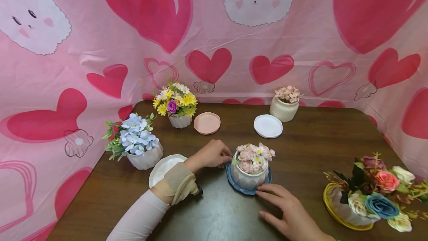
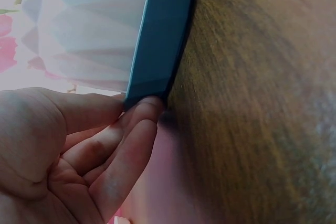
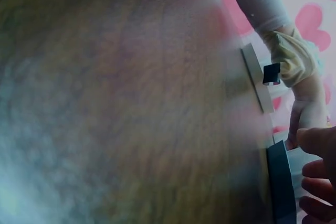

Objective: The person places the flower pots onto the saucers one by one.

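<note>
A white faceted pot (image 1: 249, 179) of pink flowers (image 1: 254, 156) stands on a blue saucer (image 1: 245, 189) at the middle of the dark wooden table (image 1: 311, 148). My left hand (image 1: 223, 159) has curled fingers at the saucer's left rim. In the left wrist view the thumb and fingertips (image 2: 149, 106) pinch the blue saucer (image 2: 160, 40) rim, with the pot (image 2: 89, 30) above it. My right hand (image 1: 267, 193) lies flat on the table, its straight fingertips touching the saucer's front right edge. The right wrist view shows the right hand (image 3: 315, 171) beside the blue saucer (image 3: 281, 184).
A white saucer (image 1: 160, 168) lies under my left wrist, next to a pot of pale blue flowers (image 1: 142, 142). At the back stand a yellow bouquet pot (image 1: 177, 107), a pink saucer (image 1: 207, 123), a white saucer (image 1: 268, 126) and a ribbed pot (image 1: 284, 108). A mixed bouquet on a yellow saucer (image 1: 334, 209) sits right.
</note>
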`<control>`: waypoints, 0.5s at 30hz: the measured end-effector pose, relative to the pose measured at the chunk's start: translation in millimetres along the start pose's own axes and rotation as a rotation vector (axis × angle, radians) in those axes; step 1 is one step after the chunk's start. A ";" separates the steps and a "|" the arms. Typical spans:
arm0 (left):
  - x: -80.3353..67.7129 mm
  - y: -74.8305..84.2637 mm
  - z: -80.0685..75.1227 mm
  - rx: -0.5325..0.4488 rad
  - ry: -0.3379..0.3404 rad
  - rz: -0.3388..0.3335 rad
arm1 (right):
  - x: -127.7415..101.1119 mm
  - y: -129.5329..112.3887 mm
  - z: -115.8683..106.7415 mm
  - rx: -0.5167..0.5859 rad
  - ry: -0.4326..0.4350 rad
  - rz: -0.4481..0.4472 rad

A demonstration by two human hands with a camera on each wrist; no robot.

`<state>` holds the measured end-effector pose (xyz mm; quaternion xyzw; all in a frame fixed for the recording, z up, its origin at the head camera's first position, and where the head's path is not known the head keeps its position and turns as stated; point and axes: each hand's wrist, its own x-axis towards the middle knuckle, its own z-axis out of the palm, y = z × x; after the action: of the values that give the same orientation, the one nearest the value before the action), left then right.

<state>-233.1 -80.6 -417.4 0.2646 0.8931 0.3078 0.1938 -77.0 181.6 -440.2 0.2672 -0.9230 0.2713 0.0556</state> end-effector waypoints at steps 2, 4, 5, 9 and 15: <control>-0.1 0.2 -0.2 -0.001 0.001 0.000 | 0.2 0.4 0.6 -0.022 -0.005 -0.040; 0.0 0.1 -0.2 -0.002 0.002 0.000 | 0.4 0.5 1.0 -0.044 -0.017 -0.065; 0.0 0.1 -0.1 -0.001 0.002 0.000 | 0.3 0.7 1.2 -0.054 -0.025 -0.076; -0.3 0.4 0.0 -0.002 0.004 0.001 | 0.2 1.0 1.6 -0.100 -0.074 -0.112; 0.6 -0.2 -0.4 -0.010 0.001 0.000 | 1.9 -0.6 -1.3 -0.189 -0.120 -0.162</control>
<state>-233.8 -80.5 -417.4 0.2637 0.8916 0.3124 0.1948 -78.4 180.9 -438.3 0.3501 -0.9215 0.1613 0.0471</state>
